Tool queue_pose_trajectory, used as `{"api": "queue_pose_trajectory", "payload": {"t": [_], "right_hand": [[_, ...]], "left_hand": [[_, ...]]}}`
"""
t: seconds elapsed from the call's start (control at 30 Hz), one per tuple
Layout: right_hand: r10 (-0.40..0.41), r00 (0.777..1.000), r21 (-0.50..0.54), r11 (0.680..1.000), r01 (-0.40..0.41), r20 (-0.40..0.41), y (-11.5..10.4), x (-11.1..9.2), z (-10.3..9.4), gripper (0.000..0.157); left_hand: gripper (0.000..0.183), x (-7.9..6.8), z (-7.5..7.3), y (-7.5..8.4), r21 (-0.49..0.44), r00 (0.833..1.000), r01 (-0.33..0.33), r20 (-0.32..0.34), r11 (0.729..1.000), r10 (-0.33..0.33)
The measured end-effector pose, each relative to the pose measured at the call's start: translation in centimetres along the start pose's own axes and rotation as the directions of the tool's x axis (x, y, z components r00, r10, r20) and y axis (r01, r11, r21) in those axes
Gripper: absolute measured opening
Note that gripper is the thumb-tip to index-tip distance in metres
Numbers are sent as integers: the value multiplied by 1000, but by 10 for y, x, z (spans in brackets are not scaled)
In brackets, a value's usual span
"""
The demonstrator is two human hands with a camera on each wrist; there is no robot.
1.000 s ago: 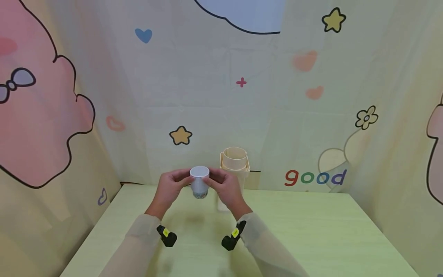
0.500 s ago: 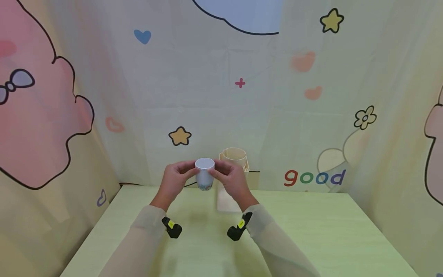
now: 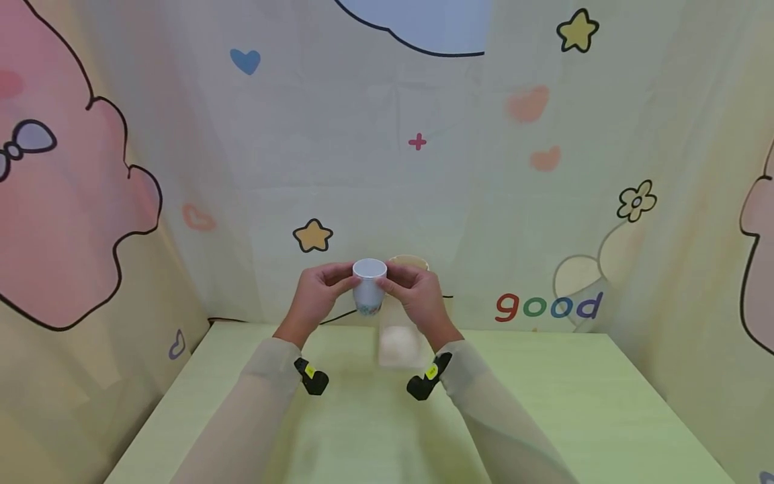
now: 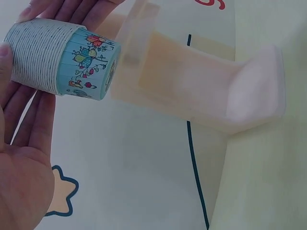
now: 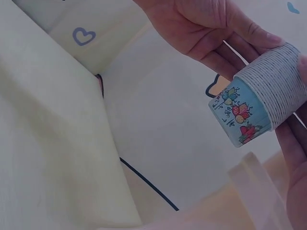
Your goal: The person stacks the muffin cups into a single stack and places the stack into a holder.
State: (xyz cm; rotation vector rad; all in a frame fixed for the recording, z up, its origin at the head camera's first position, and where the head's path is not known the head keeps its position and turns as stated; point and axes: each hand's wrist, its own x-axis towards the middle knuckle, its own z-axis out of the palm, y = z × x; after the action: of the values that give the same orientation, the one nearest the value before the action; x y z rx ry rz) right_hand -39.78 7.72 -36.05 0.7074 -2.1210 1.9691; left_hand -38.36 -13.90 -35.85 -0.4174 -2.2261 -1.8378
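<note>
A stack of nested paper cups [image 3: 369, 289] is held upright above the table, rims on top. My left hand [image 3: 318, 290] grips it from the left and my right hand [image 3: 420, 294] from the right, thumbs on the near side. In the left wrist view many white rims show along the paper cups [image 4: 45, 55], and the outermost cup is light blue with a printed coloured pattern. Behind the hands stands a cream cup holder [image 3: 400, 343] with a round tube on top, partly hidden by my right hand.
The pale green table [image 3: 357, 423] reaches back to a printed cloth backdrop [image 3: 338, 148], with cloth on both sides too. A dark line [image 3: 338, 317] runs along the lower backdrop, left of the holder. Black wrist cameras [image 3: 312, 376] sit on both sleeves.
Both hands have raised the stack of paper cups and shifted it right, toward the holder. The right hand now covers more of the holder's upper part.
</note>
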Motion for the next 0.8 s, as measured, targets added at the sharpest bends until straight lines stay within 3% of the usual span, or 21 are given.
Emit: {"api": "queue_pose_trajectory", "payload": {"t": [0.43, 0.8], "right_hand": [[-10, 998, 21, 1000, 11, -59, -22, 13, -18, 42], [-31, 996, -24, 999, 29, -89, -32, 27, -36, 46]], "left_hand": [[44, 21, 11, 25, -21, 997, -73, 16, 997, 73], [43, 39, 25, 41, -3, 993, -119, 5, 993, 119]]}}
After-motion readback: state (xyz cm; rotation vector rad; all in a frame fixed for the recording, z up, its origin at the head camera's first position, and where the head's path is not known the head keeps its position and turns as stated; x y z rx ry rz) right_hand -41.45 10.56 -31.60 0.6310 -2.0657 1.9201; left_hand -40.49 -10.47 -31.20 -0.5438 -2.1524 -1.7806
